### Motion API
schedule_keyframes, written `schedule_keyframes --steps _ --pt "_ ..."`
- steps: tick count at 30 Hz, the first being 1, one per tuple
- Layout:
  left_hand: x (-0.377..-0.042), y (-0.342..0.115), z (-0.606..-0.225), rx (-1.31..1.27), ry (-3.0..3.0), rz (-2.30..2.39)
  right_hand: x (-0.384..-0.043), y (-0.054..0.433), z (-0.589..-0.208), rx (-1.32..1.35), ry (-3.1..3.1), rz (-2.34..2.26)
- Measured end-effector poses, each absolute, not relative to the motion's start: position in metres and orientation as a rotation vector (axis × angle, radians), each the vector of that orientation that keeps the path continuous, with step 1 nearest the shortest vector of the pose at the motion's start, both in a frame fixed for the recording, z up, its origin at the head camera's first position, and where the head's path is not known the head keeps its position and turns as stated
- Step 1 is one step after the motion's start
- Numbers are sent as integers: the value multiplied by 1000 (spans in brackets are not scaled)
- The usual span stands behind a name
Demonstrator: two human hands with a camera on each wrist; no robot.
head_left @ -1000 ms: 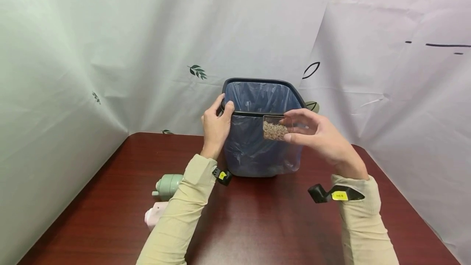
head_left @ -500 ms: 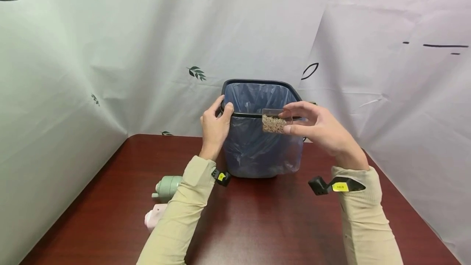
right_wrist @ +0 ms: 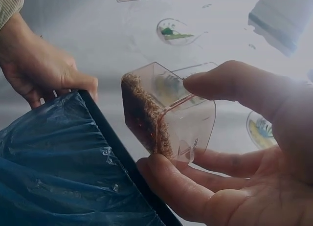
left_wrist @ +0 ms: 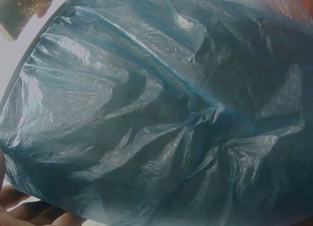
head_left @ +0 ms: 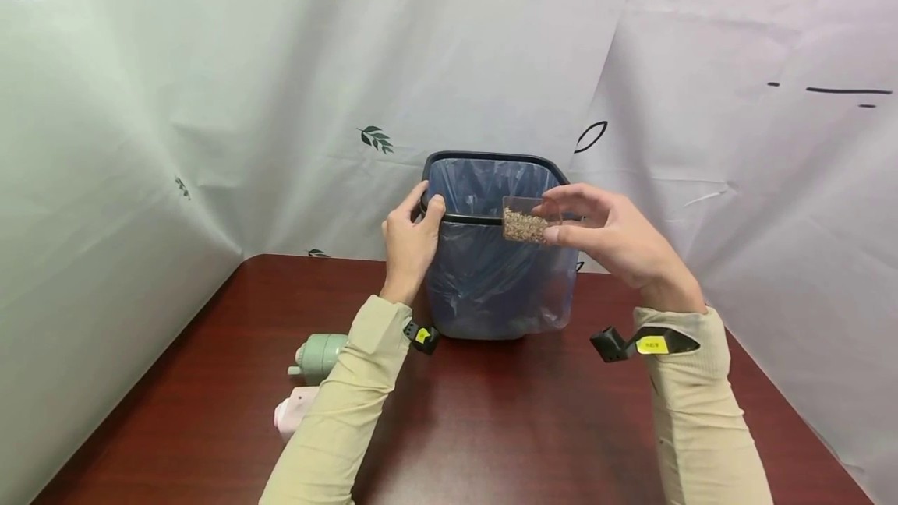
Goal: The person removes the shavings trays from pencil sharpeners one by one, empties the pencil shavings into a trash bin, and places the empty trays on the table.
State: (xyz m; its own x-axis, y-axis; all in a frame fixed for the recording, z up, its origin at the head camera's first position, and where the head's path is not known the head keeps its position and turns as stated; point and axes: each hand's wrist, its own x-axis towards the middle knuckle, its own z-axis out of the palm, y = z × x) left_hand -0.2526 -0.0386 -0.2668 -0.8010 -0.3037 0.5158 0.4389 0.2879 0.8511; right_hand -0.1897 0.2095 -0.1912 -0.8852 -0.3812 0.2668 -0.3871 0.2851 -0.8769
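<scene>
The small clear box with brown bits inside is near the front rim of the bin with blue bag; whether it is above the opening, I cannot tell. In the head view, its long side runs left to right, nearly along this rim. The nearer right hand pinches its right end. The left hand, well apart, grips the rim's left corner.
</scene>
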Motion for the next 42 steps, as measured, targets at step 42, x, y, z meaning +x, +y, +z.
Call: schedule_keyframes --steps 42 --pt "-254 -36 -268 -79 -1959 -1553 -243 206 -174 695 -2440 1985"
